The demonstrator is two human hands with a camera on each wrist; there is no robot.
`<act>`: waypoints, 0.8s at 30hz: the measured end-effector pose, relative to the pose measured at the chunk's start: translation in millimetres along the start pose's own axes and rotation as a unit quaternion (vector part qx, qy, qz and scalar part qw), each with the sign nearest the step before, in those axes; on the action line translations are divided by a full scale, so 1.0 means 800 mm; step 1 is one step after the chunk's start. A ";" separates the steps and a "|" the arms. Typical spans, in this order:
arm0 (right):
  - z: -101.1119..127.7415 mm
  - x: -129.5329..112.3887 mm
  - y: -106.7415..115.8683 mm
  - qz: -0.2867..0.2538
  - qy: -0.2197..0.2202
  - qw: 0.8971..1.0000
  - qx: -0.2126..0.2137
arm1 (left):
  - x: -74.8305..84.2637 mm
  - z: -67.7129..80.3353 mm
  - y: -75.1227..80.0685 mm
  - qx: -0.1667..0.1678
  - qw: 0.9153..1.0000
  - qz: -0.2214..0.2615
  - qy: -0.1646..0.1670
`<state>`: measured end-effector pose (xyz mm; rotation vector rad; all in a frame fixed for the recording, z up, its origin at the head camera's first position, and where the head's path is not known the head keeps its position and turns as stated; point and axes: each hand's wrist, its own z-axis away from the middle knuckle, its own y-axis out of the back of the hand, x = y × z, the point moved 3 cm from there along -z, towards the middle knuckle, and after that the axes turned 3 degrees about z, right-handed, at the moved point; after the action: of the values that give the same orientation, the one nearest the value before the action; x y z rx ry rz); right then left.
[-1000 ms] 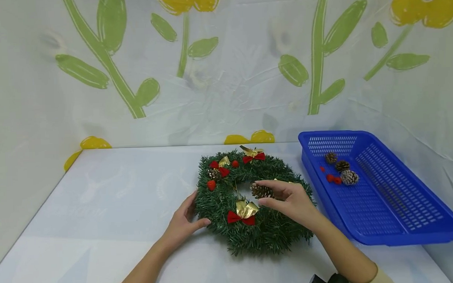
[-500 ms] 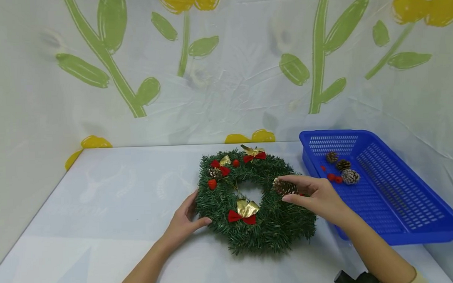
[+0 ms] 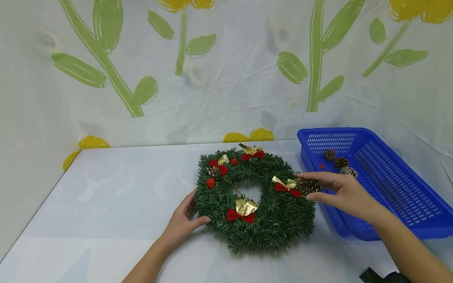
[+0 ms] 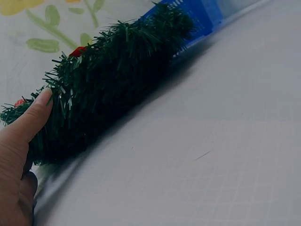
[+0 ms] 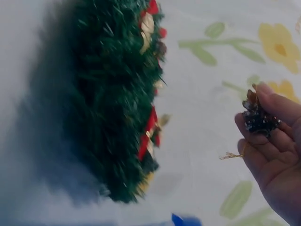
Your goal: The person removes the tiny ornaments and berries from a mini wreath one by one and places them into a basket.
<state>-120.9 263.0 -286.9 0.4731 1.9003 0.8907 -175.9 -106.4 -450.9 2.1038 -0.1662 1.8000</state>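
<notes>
A green wreath (image 3: 269,233) with red-and-gold bows (image 3: 242,211) lies on the table. My left hand (image 3: 182,222) grips its left side; the left wrist view shows the thumb (image 4: 38,110) on the foliage, the fingers mostly hidden. Between thumb and fingertips my right hand (image 3: 346,193) pinches a brown pine cone (image 3: 308,186), held over the wreath's right edge beside another bow (image 3: 286,186). In the right wrist view the pine cone (image 5: 258,117) is apart from the wreath, and a thin gold cord (image 5: 230,155) hangs by the fingers.
To the right stands a blue plastic basket (image 3: 386,219) holding several pine cones (image 3: 341,162) and small red pieces. A small pine cone (image 3: 213,171) and red berries (image 3: 211,183) sit on the wreath's left part. A flower-printed cloth (image 3: 239,87) hangs behind the table.
My right hand has moved right with the pine cone, from over the wreath's centre hole to its right edge, uncovering the bow there. The left hand has stayed in place.
</notes>
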 end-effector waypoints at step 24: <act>0.004 0.029 0.093 -0.026 -0.037 0.994 -0.100 | -0.004 0.000 0.001 0.004 1.000 -0.010 0.002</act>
<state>-132.3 328.3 -245.6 0.3289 1.7270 1.0027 -176.9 -107.2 -453.8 2.0998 -0.1375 1.7960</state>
